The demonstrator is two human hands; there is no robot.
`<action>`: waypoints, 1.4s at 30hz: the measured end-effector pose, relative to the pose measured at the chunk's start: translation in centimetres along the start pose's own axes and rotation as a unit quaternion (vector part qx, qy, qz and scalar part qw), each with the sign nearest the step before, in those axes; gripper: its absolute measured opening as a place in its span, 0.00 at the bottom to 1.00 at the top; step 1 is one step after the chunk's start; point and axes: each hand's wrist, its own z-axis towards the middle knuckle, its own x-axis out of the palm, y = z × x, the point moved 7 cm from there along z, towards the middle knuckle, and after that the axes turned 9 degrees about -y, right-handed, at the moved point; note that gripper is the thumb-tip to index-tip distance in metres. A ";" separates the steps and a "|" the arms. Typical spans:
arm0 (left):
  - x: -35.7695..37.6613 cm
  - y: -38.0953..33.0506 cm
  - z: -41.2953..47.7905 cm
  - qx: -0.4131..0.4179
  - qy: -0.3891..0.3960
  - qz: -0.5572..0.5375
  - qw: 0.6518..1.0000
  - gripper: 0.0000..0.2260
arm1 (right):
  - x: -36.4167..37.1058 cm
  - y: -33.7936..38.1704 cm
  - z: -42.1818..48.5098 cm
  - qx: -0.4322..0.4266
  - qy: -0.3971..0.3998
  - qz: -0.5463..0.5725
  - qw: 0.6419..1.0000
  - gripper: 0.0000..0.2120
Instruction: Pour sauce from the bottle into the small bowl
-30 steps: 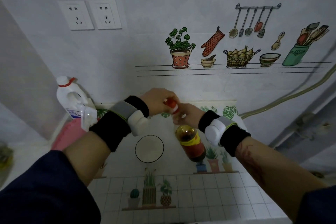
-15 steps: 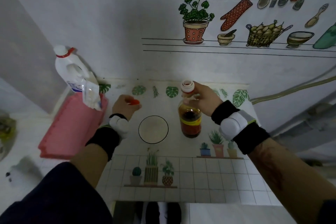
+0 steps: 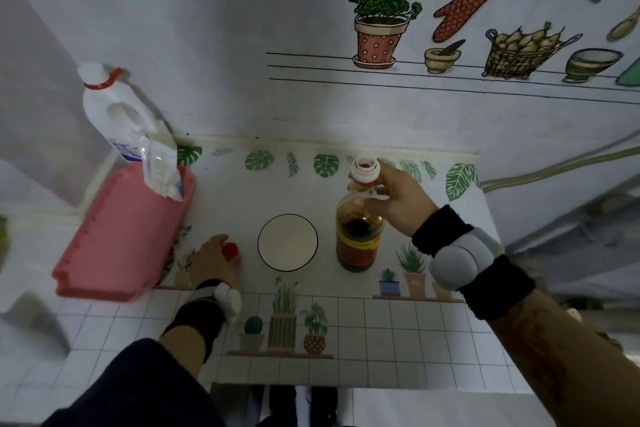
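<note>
Near the table's back edge, the right hand grips the uncapped bottle's neck, beside the bowl. The left hand holds the red cap on the table.

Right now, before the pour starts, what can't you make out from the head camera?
- Red cap: the left hand covers part of it; whether it is released or still pinched is unclear.
- Sauce bottle: label text too small and blurred to read; the right hand hides part of its neck.
- Small bowl: looks pale inside; a thin film would not show.
- White jug: a plastic bag hides its label.
</note>
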 end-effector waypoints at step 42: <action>2.5 -5.2 -6.2 -0.188 0.276 -0.437 0.835 0.18 | 9.5 -8.0 -1.2 0.008 0.320 -0.570 0.757 0.15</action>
